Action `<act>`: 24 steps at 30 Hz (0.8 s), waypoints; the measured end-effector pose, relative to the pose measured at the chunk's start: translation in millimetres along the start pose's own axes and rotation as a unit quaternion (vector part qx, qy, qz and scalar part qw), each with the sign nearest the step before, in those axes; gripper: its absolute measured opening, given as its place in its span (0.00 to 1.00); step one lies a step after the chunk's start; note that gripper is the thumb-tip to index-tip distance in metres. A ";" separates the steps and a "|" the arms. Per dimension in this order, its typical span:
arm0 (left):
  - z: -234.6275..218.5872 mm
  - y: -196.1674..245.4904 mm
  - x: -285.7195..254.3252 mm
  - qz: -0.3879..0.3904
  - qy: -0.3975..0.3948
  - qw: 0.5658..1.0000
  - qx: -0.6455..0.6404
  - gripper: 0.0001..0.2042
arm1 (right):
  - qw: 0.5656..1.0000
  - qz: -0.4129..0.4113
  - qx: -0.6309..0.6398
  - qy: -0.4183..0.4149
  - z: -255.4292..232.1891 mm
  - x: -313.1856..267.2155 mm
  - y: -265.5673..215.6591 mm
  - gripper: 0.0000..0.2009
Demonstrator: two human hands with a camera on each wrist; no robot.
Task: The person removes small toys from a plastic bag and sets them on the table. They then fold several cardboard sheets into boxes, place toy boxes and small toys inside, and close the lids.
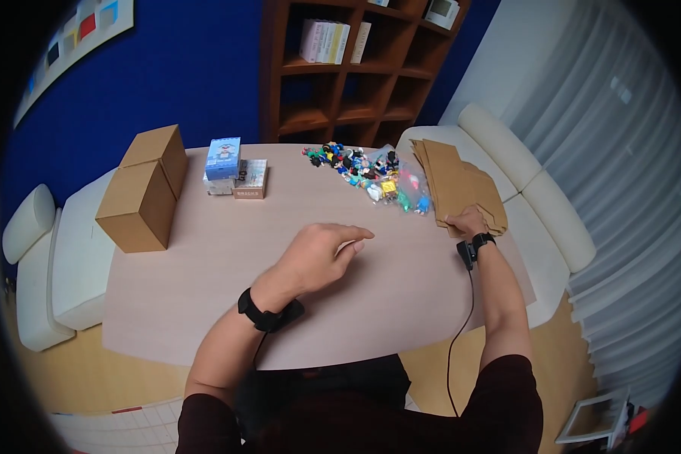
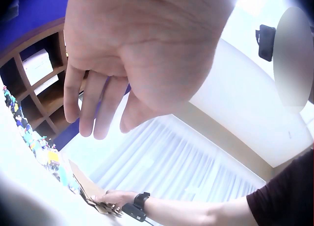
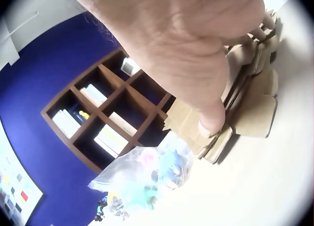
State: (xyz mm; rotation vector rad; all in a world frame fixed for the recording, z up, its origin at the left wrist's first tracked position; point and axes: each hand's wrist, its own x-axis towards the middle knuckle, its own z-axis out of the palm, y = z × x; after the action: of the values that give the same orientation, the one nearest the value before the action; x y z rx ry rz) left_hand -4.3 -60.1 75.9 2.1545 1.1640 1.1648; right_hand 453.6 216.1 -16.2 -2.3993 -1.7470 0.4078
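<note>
My right hand (image 1: 471, 221) is at the near end of a stack of flattened cardboard boxes (image 1: 461, 178) on the table's right side. In the right wrist view its thumb (image 3: 212, 119) lies against the layered cardboard edges (image 3: 234, 119), and the other fingers curl round farther along. Over the middle of the table is my left hand (image 1: 321, 253), holding nothing. Its fingers (image 2: 100, 106) are loosely extended in the left wrist view. Left of the cardboard lie a clear plastic bag (image 1: 408, 189) with colourful figures inside and a pile of small toy figures (image 1: 348, 160).
Two closed cardboard boxes (image 1: 140, 200) stand at the table's left. Small printed boxes, one blue (image 1: 223, 157) and one pale with a brown side (image 1: 251, 181), sit near the back. White seats (image 1: 533, 181) flank the table (image 1: 227, 303); a cable (image 1: 452, 356) hangs from the right wrist.
</note>
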 end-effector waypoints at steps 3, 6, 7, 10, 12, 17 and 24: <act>2.8 -6.7 -2.5 -0.012 -0.005 1.000 -0.002 0.12 | 0.998 0.027 -0.038 0.034 0.8 -12.3 -14.5 0.48; 5.0 -14.5 -3.4 -0.052 -0.013 0.997 -0.058 0.12 | 0.999 0.026 -0.033 0.002 -13.1 -26.0 -25.1 0.49; 6.1 -17.0 -2.9 -0.069 -0.014 0.994 -0.086 0.13 | 0.999 0.021 -0.027 -0.022 -19.5 -27.9 -26.4 0.48; 7.4 -23.7 -0.5 -0.088 -0.010 0.987 -0.136 0.13 | 0.988 0.060 -0.094 0.103 -10.9 -39.6 -42.0 0.41; 6.4 -23.5 2.0 -0.098 -0.009 0.982 -0.164 0.13 | 0.970 0.077 -0.125 0.193 -6.0 -48.3 -50.4 0.36; 7.1 -24.7 4.9 -0.125 -0.019 0.966 -0.225 0.14 | 0.975 0.008 0.035 0.220 -18.8 -32.7 -39.7 0.28; 8.7 -38.8 6.3 -0.157 -0.025 0.949 -0.272 0.16 | 0.801 -0.031 0.518 0.298 -66.7 -24.6 -50.3 0.19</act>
State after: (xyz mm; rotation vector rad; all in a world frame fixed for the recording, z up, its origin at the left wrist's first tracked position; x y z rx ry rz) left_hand -13.5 -33.1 47.6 1.5142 0.9725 1.1154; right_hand 420.9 211.3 64.4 -1.4187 -0.9056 0.3863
